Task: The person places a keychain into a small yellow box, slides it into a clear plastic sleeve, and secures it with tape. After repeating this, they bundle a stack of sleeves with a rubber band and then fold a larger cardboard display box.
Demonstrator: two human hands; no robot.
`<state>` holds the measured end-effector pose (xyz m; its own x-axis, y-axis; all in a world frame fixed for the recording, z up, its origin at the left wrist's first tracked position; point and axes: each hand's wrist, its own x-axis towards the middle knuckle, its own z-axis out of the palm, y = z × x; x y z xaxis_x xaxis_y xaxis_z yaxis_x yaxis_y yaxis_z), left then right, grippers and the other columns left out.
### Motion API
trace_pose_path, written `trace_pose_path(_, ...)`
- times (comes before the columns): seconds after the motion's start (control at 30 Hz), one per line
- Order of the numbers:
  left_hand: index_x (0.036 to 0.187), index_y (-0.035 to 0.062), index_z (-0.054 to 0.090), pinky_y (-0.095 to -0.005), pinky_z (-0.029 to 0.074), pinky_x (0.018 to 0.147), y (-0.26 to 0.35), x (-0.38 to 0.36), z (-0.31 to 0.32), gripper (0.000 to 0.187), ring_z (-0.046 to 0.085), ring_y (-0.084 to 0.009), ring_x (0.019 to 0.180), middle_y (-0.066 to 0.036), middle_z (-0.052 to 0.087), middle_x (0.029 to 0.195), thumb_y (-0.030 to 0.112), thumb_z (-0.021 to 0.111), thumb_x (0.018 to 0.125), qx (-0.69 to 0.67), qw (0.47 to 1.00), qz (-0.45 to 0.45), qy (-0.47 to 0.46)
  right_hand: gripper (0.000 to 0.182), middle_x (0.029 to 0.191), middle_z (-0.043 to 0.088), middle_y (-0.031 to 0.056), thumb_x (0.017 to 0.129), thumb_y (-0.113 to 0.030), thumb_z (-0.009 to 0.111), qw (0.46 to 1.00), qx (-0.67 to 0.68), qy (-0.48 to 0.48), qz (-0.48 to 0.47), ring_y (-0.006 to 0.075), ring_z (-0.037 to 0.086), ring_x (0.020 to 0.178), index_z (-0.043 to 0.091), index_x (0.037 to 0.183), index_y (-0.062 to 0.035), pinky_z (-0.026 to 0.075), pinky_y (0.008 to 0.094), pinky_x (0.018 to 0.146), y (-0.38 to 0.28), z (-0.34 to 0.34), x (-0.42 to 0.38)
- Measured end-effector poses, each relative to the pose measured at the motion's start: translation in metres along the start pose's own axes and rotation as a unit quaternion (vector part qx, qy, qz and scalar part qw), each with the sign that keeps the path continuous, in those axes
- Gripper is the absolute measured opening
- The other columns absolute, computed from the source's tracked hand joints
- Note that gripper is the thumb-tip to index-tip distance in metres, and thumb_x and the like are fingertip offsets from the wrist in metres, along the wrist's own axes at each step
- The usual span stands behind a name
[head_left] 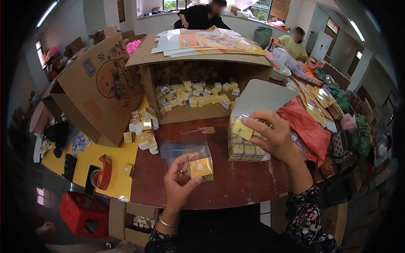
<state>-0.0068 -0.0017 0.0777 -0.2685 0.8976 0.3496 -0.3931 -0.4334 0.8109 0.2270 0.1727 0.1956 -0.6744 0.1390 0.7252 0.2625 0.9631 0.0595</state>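
Observation:
My left hand is closed on a small yellow-orange box with clear plastic film around it, above the front of the dark red table. Between the thumb and fingers of my right hand is a small yellow box. It is over an open display carton whose pale lid stands raised behind. Small yellow boxes sit in rows in that carton, partly covered by my right hand. Clear plastic bags lie on the table just behind my left hand.
A large cardboard box on its side holds many small yellow boxes. Loose small boxes, a tape dispenser and a phone lie left. A red bag is right. A red stool stands below. Two people are beyond.

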Motion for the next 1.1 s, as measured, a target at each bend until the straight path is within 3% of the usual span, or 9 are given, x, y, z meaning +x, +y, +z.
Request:
trace_pose_path(0.07, 0.138, -0.0051, 0.048, -0.0363, 0.049, 0.106, 0.012, 0.007, -0.008, 0.057, 0.056, -0.0257, 0.129, -0.022, 0.050, 0.146, -0.002, 0.074, 0.086, -0.104, 0.992, -0.011, -0.072, 0.060, 0.106, 0.065, 0.0028, 0.068, -0.018, 0.087, 0.999, -0.001, 0.022, -0.036, 0.0161, 0.062, 0.075, 0.070, 0.126, -0.0157, 0.050, 0.0283, 0.057, -0.003, 0.007, 0.003)
trace_pose_path(0.17, 0.139, -0.0053, 0.046, -0.0379, 0.048, 0.109, 0.018, 0.014, -0.001, 0.060, 0.053, -0.0266, 0.132, -0.023, 0.046, 0.150, -0.001, 0.074, 0.086, -0.120, 0.986, -0.015, -0.115, 0.061, 0.106, 0.064, 0.0048, 0.067, -0.019, 0.089, 0.998, 0.055, 0.006, -0.025, 0.0178, 0.062, 0.077, 0.071, 0.125, -0.0145, 0.050, 0.0280, 0.057, -0.010, 0.011, 0.004)
trace_pose_path(0.27, 0.138, -0.0048, 0.047, -0.0373, 0.048, 0.108, 0.017, 0.014, 0.015, 0.059, 0.054, -0.0257, 0.132, -0.023, 0.046, 0.150, 0.000, 0.074, 0.087, -0.033, 0.996, -0.012, -0.083, 0.061, 0.106, 0.064, 0.0065, 0.068, -0.022, 0.091, 0.991, 0.126, 0.034, -0.016, 0.0187, 0.063, 0.079, 0.071, 0.125, -0.0127, 0.052, 0.0279, 0.058, -0.014, 0.017, 0.005)
trace_pose_path(0.4, 0.137, -0.0033, 0.047, -0.0355, 0.050, 0.105, 0.010, 0.008, 0.019, 0.056, 0.058, -0.0241, 0.127, -0.020, 0.051, 0.146, -0.002, 0.073, 0.088, -0.022, 0.998, -0.034, -0.041, 0.062, 0.108, 0.065, 0.0072, 0.069, -0.020, 0.092, 0.968, 0.237, 0.025, 0.075, 0.0175, 0.065, 0.087, 0.069, 0.126, -0.0097, 0.054, 0.0283, 0.064, -0.018, 0.020, -0.007)
trace_pose_path(0.57, 0.137, -0.0027, 0.048, -0.0329, 0.051, 0.103, -0.008, -0.003, 0.020, 0.055, 0.061, -0.0198, 0.121, -0.013, 0.059, 0.134, -0.001, 0.074, 0.088, 0.116, 0.993, -0.017, 0.030, 0.052, 0.118, 0.067, 0.0089, 0.076, -0.009, 0.088, 0.887, 0.414, 0.087, 0.185, 0.0166, 0.066, 0.099, 0.068, 0.124, -0.0067, 0.056, 0.0287, 0.079, -0.023, 0.042, -0.027)
trace_pose_path(0.77, 0.136, -0.0023, 0.049, -0.0322, 0.050, 0.103, -0.021, -0.012, 0.027, 0.056, 0.062, -0.0182, 0.119, -0.012, 0.061, 0.130, -0.001, 0.076, 0.087, 0.148, 0.987, -0.063, 0.012, 0.048, 0.121, 0.067, 0.0103, 0.078, -0.009, 0.085, 0.827, 0.485, 0.123, 0.255, 0.0173, 0.064, 0.106, 0.068, 0.123, -0.0071, 0.052, 0.0311, 0.091, -0.049, 0.056, -0.027)
trace_pose_path(1.1, 0.140, -0.0046, 0.044, -0.0344, 0.051, 0.105, -0.027, -0.009, 0.033, 0.062, 0.060, -0.0223, 0.124, -0.016, 0.059, 0.134, -0.001, 0.077, 0.088, 0.081, 0.996, -0.044, 0.005, 0.041, 0.118, 0.065, 0.0081, 0.080, -0.015, 0.083, 0.956, 0.260, 0.008, 0.137, 0.0251, 0.060, 0.112, 0.072, 0.119, -0.0085, 0.049, 0.0383, 0.096, -0.047, 0.048, -0.034)
